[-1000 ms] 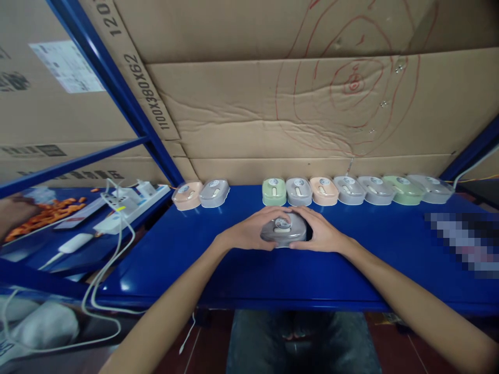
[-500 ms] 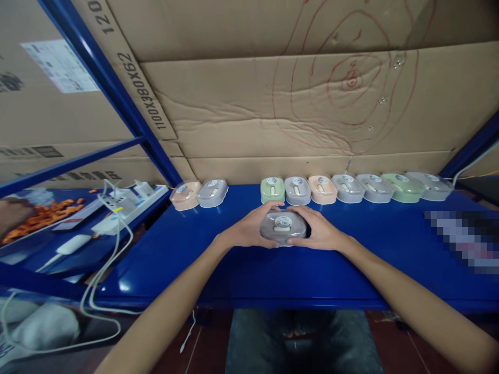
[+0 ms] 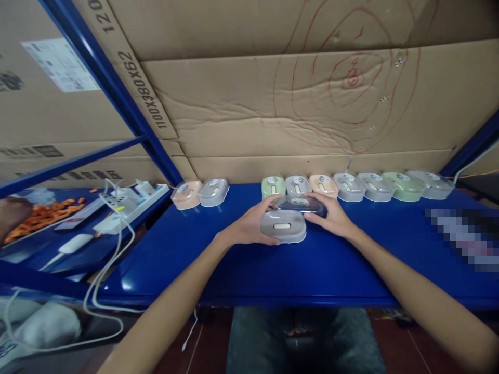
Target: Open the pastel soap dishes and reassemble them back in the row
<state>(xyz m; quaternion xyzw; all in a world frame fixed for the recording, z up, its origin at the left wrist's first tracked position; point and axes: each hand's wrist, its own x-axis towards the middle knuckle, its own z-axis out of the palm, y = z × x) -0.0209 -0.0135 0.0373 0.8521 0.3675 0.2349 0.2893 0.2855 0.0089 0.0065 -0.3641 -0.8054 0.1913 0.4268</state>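
Above the middle of the blue table, my left hand [image 3: 255,224] is closed round the left side of a small rounded grey plastic box [image 3: 268,226], with a white oblong piece in its top. My right hand [image 3: 331,217] grips a clear lid [image 3: 312,206] with a round sticker by its right end. The lid is off the box, held behind it and to its right. The left fingertips reach near the lid's left end; whether they touch it I cannot tell. Behind the lid stand a lidded green box [image 3: 273,185] and an orange box [image 3: 323,185].
More lidded boxes [image 3: 374,186] line the table's back edge, with an orange one [image 3: 187,194] and a grey one [image 3: 213,191] farther left. A power strip [image 3: 128,208], cables and orange pieces [image 3: 54,214] lie left, near another person's hand [image 3: 14,214]. Cardboard [image 3: 234,104] walls the back.
The clear lid has come off the grey box. My right hand has carried it back and to the right, while my left hand stays on the box.
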